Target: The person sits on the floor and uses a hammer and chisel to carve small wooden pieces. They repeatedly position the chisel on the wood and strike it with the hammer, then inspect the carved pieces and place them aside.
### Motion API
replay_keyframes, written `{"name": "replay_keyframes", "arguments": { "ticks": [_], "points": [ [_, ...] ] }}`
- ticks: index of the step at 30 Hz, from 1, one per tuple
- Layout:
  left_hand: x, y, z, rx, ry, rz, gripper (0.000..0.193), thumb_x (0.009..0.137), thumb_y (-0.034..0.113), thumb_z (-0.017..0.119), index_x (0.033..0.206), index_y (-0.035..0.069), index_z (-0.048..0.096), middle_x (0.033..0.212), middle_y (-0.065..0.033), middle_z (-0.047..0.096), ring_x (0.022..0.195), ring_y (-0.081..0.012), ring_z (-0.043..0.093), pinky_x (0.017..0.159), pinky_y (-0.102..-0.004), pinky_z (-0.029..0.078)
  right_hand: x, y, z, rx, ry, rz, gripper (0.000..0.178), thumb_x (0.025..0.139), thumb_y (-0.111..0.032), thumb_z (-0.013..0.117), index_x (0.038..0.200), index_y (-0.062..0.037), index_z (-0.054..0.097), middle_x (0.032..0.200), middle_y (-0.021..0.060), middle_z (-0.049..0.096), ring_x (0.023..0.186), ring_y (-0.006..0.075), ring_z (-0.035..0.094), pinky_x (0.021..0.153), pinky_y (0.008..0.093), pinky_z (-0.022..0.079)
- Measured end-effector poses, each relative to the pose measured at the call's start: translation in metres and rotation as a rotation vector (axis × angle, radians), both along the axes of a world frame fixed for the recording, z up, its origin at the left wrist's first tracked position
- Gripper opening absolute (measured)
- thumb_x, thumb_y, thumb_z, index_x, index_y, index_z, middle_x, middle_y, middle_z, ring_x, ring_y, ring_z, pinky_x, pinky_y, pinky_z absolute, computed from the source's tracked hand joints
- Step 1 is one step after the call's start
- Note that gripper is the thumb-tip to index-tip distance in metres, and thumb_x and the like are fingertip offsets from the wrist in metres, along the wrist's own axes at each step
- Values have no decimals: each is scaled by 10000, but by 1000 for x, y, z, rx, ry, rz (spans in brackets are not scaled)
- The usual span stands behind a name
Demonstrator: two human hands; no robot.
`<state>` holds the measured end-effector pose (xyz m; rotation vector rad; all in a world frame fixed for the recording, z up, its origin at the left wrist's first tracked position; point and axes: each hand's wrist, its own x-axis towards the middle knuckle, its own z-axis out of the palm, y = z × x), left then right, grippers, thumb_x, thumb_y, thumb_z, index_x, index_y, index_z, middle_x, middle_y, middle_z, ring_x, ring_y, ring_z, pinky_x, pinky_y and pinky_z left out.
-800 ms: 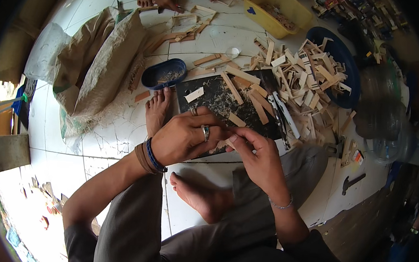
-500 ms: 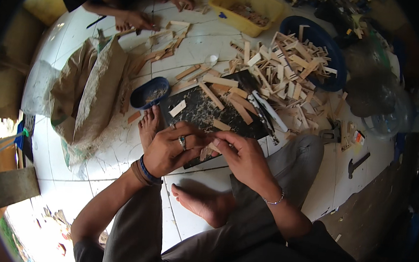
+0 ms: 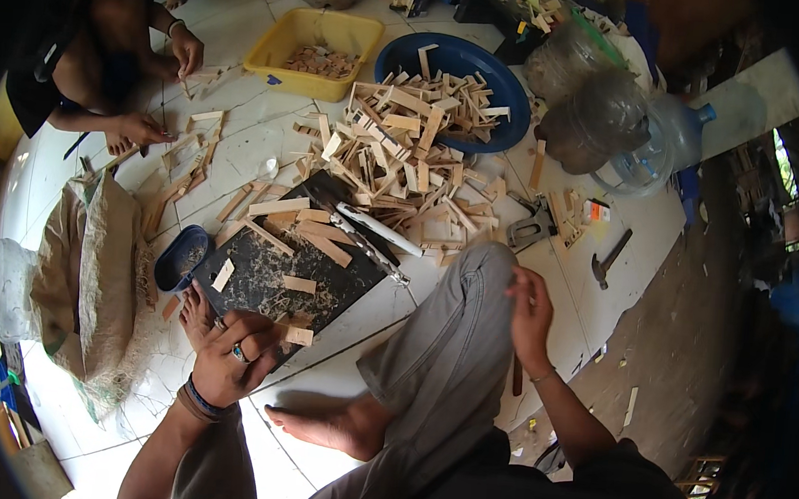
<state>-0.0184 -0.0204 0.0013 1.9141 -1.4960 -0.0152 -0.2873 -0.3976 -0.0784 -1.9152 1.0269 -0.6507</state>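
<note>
My left hand (image 3: 236, 354), with a ring and wristbands, is closed on a small flat wooden piece (image 3: 299, 335) at the near edge of a black board (image 3: 330, 291). Shavings and several wooden strips (image 3: 276, 207) lie on that board. Off to the right, beside my raised knee, my right hand (image 3: 530, 321) has loosely bent, parted fingers and nothing visible in it. A reddish-brown stick (image 3: 517, 376) shows below it, partly hidden. A white-and-dark long tool (image 3: 378, 229) rests across the board's right side.
Behind the board is a heap of wooden pieces (image 3: 397, 156), spilling from a blue basin (image 3: 513, 118). A yellow tub (image 3: 265, 51), woven sack (image 3: 102, 273), small blue dish (image 3: 172, 274), hammer (image 3: 610, 257) and stapler-like tool (image 3: 531, 222) surround me. Another person's hands (image 3: 141, 131) work at far left.
My hands have parted: the right moved away to beside my knee, while the left stays near the board with the wooden piece. The view has turned to the right.
</note>
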Motion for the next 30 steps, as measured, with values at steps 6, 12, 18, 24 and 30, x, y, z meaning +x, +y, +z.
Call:
{"name": "replay_keyframes", "arguments": {
  "ticks": [6,12,18,24,30],
  "points": [
    [2,-1,1,-51,8,34,340,778,-65,754,1096,49,718,993,-126,700,885,-290,678,921,-451,484,-164,-28,-89,-266,794,104,460,931,-327,768,1220,-27,572,1034,198,672,920,340,687,794,439,544],
    [-1,3,3,-76,269,191,472,935,24,728,1356,19,515,961,-106,722,899,-241,729,805,-334,567,-206,-23,-129,86,681,92,312,1022,-318,645,1101,-35,542,914,227,669,841,367,683,741,466,520],
    [0,7,-5,-107,285,207,556,960,85,727,1416,38,412,949,-96,734,883,-250,743,787,-346,580,-141,-15,-38,-71,411,-125,295,1133,-319,415,1176,-44,511,761,39,527,626,154,489,589,333,437],
    [1,5,-12,-129,487,157,570,966,97,723,1435,52,402,958,-101,743,900,-250,746,803,-324,582,-17,33,95,-59,173,125,256,1127,-267,441,1216,-53,550,769,-28,457,636,62,413,551,248,370],
    [1,5,-14,-154,510,158,586,954,128,727,1432,69,393,951,-90,745,869,-281,740,769,-374,582,60,92,130,-472,218,949,469,1037,-134,604,1494,-67,519,870,98,654,739,262,668,663,393,540]
  ]
}}
